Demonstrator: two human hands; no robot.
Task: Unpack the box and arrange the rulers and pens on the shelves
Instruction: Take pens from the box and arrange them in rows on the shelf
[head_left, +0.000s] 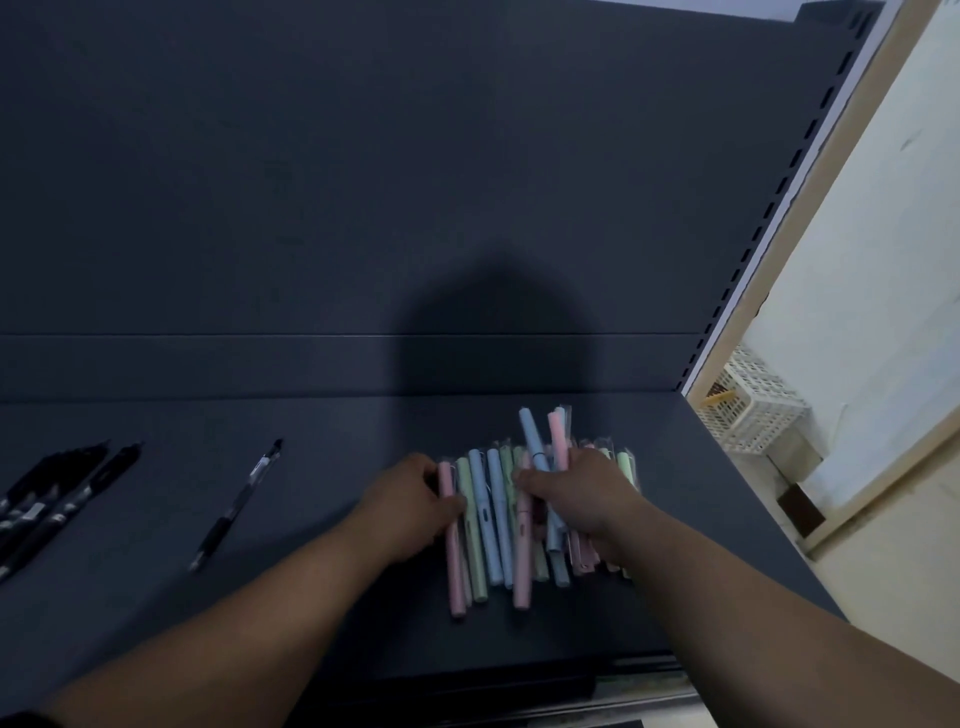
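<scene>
A bunch of pastel pens (491, 525), pink, green and blue, lies side by side on the dark shelf (311, 571). My left hand (410, 504) grips the leftmost pink pen (451, 551), with fingers curled at the row's left edge. My right hand (576, 493) holds several pens at the right of the row; a blue one (532, 436) and a pink one (558, 434) stick up past my fingers. Some pens under my right hand are hidden. No box and no rulers are in view.
A single black pen (236, 506) lies left of the pastel row, and several black pens (57, 493) lie at the far left. The shelf's dark back panel (363, 182) rises behind. A white plastic basket (753, 410) stands on the floor to the right.
</scene>
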